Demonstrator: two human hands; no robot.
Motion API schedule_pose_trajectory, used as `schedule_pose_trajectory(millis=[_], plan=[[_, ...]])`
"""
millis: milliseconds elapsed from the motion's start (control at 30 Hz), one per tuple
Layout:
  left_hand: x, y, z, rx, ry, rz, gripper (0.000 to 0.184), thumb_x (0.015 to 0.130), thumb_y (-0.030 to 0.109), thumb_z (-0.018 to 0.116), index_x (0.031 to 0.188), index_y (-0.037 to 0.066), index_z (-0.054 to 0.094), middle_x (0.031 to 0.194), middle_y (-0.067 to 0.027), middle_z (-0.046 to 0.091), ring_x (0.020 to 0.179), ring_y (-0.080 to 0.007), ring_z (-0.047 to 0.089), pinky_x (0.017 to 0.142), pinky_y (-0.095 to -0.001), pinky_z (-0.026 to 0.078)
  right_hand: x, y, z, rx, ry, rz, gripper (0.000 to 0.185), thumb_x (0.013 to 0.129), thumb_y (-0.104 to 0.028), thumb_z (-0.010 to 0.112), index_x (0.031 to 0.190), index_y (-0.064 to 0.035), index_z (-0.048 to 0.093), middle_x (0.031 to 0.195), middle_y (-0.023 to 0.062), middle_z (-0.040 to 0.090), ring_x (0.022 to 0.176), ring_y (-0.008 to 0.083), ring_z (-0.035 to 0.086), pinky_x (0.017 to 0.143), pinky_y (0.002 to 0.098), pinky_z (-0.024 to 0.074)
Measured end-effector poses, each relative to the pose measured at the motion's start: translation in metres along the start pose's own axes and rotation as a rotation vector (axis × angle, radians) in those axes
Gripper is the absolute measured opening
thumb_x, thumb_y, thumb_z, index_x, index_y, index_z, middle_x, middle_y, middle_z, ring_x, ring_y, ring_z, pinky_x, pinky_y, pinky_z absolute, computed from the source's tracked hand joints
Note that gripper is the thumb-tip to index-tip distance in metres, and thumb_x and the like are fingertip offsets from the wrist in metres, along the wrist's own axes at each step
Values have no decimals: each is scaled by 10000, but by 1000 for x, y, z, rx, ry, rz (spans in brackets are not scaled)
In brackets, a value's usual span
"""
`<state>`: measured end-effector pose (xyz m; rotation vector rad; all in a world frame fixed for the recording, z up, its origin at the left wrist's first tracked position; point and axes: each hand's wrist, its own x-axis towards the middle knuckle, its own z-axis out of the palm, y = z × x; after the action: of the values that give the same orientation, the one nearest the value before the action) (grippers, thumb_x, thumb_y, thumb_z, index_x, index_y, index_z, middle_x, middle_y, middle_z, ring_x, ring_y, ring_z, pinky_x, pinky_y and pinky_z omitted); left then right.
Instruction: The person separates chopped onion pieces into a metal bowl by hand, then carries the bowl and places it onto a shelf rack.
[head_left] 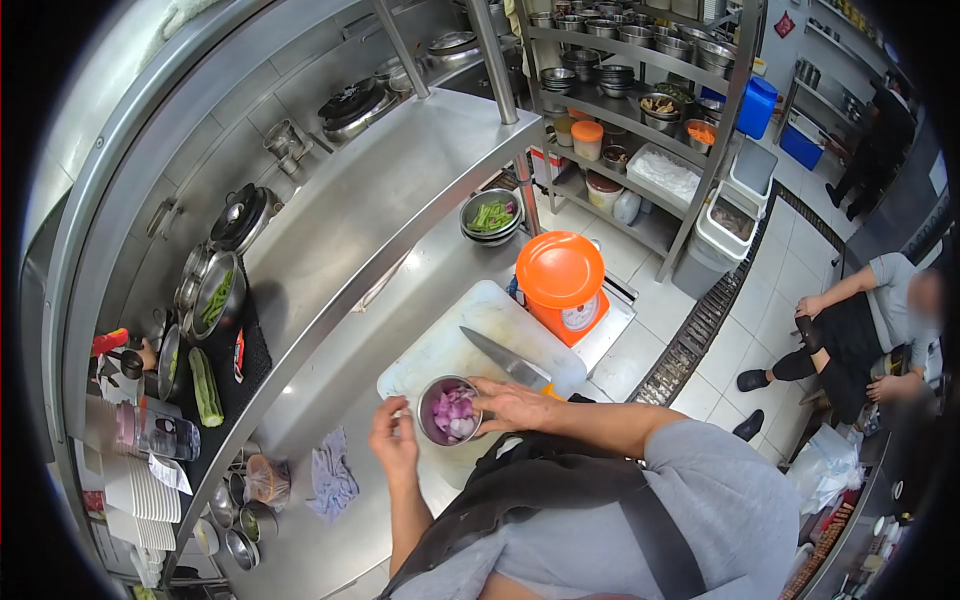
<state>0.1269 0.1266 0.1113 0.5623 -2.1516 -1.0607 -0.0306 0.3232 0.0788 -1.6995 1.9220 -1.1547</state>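
Note:
A small metal bowl (428, 408) of chopped purple onion (456, 412) is in my right hand (512, 404), gripped at its right rim. My left hand (396, 440) is raised just left of the bowl, apart from it. Its fingers are loosely bent, with nothing visible in them. Below lies a white cutting board (440, 330). A knife (503, 355) rests on the board, blade pointing up and left, its yellow handle (551, 391) close to my right hand. Beyond the board stands an orange kitchen scale (575, 312) with a round orange pan (560, 270).
Stacked bowls with cut green vegetables (493, 216) stand behind the board. A crumpled cloth (333, 475) lies left on the steel counter (300, 530). A raised steel shelf (340, 180) overhangs the counter's far side. A seated person (850, 330) is at the right; another person stands farther back.

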Motion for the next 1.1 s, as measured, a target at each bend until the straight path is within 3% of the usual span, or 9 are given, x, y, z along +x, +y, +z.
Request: schedule_pose_trajectory(millis=[67,167,300,500,567,600,767,933,1100], plan=[[5,-4,-15,-99,133,-11,134,887,2,638,1006,26,694,1039,-75,697,887,-153,660,678,-263,519,-2,-8,-8,-17,39,-48,409,832,-326,747,1100,-50,611,1424,275,411,1201,457,520,990,478,464],[0,-11,-26,-108,108,-132,114,909,24,634,1005,21,695,1015,-64,696,888,-134,655,645,-246,501,-7,5,0,-61,8,-64,408,836,-322,745,1116,-56,613,1420,272,413,1179,456,532,971,484,472],[-30,-23,-14,-73,5,-322,116,909,41,643,1008,14,699,1016,-66,693,883,-129,654,661,-246,511,-20,37,15,74,-244,154,416,845,-327,738,1153,-74,619,1402,253,431,1172,444,538,967,488,474],[-57,-25,30,-145,-49,-415,215,912,117,684,1104,18,684,968,-49,690,846,-93,620,724,-243,496,-61,13,-3,83,-79,127,371,793,-286,794,1067,-84,648,1284,191,532,1115,407,577,904,451,506],[-56,-24,42,-224,-240,-446,243,917,127,681,1134,18,675,971,-57,691,859,-112,634,708,-247,507,-80,9,-8,331,62,82,342,758,-237,824,995,-80,634,1242,173,557,1068,399,601,847,432,525],[-52,-22,47,-195,-354,-407,294,908,150,682,1159,0,658,1015,-106,700,906,-177,667,728,-306,546,-87,9,-14,187,47,88,319,740,-197,835,936,-78,613,1221,156,569,1016,392,621,797,417,536],[-24,19,92,-330,-631,-354,348,915,222,700,1173,-7,653,1022,-122,705,892,-184,678,735,-301,548,-107,-20,-81,60,70,164,308,733,-202,831,915,-81,615,1217,137,583,976,371,638,780,414,542],[9,84,126,-566,-900,-399,542,938,294,674,1378,25,506,1201,-133,637,1147,-205,592,926,-326,501,-130,-39,-138,-45,282,215,308,716,-228,829,906,-73,642,1174,140,630,941,357,663,775,416,550],[14,126,208,-439,-1222,-227,642,915,312,687,1443,52,431,1281,-132,599,1227,-230,538,1028,-362,435,-208,-22,-179,-74,369,303,325,724,-249,833,936,-69,664,1123,128,644,912,345,670,758,407,556]])
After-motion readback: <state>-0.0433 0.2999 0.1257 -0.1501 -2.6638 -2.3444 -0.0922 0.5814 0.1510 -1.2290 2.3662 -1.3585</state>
